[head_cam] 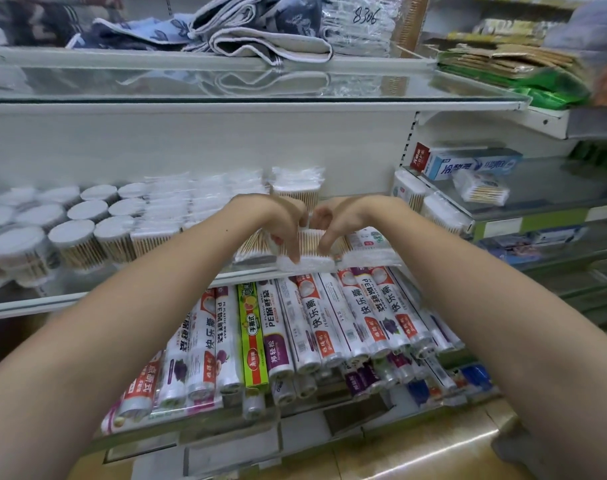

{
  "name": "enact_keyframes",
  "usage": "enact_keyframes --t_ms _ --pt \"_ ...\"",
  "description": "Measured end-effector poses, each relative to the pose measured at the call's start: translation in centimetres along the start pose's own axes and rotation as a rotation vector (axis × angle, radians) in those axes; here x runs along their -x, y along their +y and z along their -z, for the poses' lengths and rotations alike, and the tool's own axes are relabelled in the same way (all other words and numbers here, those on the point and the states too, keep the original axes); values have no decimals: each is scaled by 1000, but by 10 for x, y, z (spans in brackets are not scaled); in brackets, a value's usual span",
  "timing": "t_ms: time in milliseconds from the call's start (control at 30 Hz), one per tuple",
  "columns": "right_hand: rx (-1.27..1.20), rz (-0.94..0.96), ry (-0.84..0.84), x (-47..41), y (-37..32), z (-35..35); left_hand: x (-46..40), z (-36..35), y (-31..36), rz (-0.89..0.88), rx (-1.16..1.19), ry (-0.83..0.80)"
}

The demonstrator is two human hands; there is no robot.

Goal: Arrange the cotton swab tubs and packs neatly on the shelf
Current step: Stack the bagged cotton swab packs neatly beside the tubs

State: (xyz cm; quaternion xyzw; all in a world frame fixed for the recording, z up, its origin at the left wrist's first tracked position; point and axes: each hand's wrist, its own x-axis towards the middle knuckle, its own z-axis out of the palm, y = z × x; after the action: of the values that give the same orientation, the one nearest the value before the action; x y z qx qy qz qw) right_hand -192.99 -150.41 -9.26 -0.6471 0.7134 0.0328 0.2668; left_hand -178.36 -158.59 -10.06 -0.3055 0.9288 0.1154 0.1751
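Observation:
Both my hands meet over a clear pack of wooden cotton swabs at the front edge of the glass shelf. My left hand grips its left side, fingers curled down over it. My right hand grips its right side the same way. Round cotton swab tubs with white lids stand in rows on the shelf's left. More swab packs are lined up behind, and one pack stands upright at the back. A labelled flat pack lies just right of my hands.
Rolls of plastic wrap fill the shelf below. Folded towels lie on the glass shelf above. On the right-hand shelving sit toothpaste boxes, a small swab pack and white swab boxes.

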Motion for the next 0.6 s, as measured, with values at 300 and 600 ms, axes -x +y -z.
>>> enact_keyframes --t_ms 300,600 --pt "23 -30 111 1 0 -9 5 5 5 3 6 92" --pt "-55 17 390 -7 5 -8 5 17 15 -50 55 325"
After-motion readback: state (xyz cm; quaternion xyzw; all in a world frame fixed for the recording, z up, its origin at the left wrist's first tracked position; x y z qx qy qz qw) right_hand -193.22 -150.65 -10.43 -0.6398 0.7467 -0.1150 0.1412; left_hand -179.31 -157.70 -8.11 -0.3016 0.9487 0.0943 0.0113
